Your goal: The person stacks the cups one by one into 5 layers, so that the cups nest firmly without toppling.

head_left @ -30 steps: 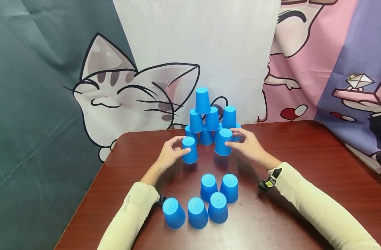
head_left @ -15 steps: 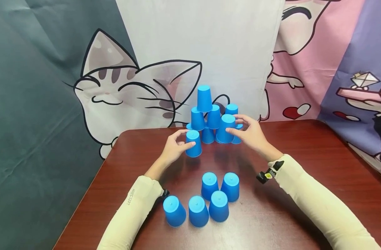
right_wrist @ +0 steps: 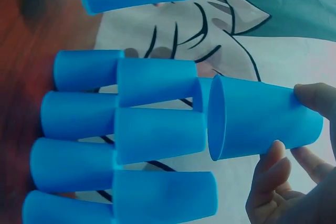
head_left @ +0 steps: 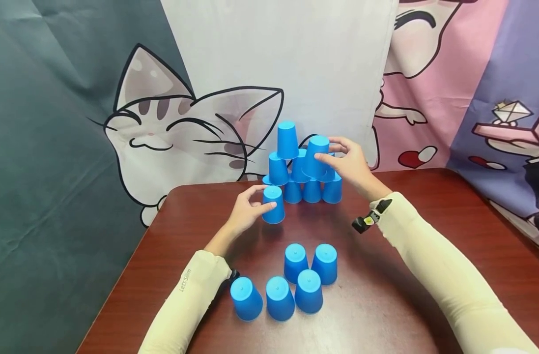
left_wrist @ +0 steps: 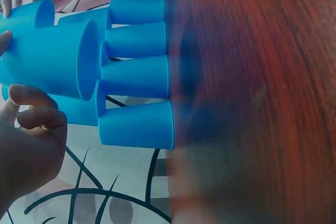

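Note:
In the head view, upside-down blue cups form a stacked pyramid (head_left: 293, 192) at the back of the table: several along the bottom, three above them, and a single top cup (head_left: 287, 142). My right hand (head_left: 352, 160) pinches a blue cup (head_left: 317, 156) by its sides, mouth down, at the height of the upper rows. In the right wrist view that held cup (right_wrist: 262, 119) is level with the third-level cup and seems just clear of the row below. My left hand (head_left: 244, 210) grips another cup (head_left: 273, 205) above the table, in front of the pyramid's left end.
Several more blue cups (head_left: 280, 300) stand mouth down near the front of the reddish-brown table (head_left: 375, 305). A cartoon-printed cloth (head_left: 322, 64) hangs right behind the table's back edge.
My right hand has lifted its cup from low in front of the pyramid up to its upper rows. The left hand's cup has shifted slightly up and right, then stayed there.

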`<state>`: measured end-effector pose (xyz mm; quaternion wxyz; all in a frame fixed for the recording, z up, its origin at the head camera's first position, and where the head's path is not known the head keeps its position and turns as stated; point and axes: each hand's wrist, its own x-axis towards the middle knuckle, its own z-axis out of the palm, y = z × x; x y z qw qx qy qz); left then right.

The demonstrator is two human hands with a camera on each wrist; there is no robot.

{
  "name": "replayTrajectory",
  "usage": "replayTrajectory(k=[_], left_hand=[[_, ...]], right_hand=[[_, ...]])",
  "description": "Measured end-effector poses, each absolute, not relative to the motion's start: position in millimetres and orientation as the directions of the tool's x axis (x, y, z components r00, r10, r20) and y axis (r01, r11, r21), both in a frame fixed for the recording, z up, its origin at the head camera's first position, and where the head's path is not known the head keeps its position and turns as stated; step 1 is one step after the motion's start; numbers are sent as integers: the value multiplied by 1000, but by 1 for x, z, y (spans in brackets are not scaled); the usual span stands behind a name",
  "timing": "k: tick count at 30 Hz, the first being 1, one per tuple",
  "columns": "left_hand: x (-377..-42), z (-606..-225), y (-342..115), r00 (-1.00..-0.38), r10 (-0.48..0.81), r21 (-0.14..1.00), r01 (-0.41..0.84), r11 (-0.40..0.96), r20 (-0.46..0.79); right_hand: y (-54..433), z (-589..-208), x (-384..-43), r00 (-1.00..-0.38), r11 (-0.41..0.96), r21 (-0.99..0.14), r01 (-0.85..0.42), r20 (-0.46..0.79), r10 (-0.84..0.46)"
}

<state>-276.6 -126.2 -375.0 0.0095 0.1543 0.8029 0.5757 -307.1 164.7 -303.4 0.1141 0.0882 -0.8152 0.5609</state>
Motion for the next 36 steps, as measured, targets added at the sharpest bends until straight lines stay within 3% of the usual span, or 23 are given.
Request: replayTrajectory(k=[15, 36], left_hand=[[-284, -380, -130, -941, 265, 930, 275, 243, 209], [-283, -385, -121, -937, 278, 928, 284, 241, 214]], right_hand=[[163, -268, -337, -953, 374, -885, -278, 303, 8], [170, -273, -357, -972, 404, -887, -224, 231, -32]])
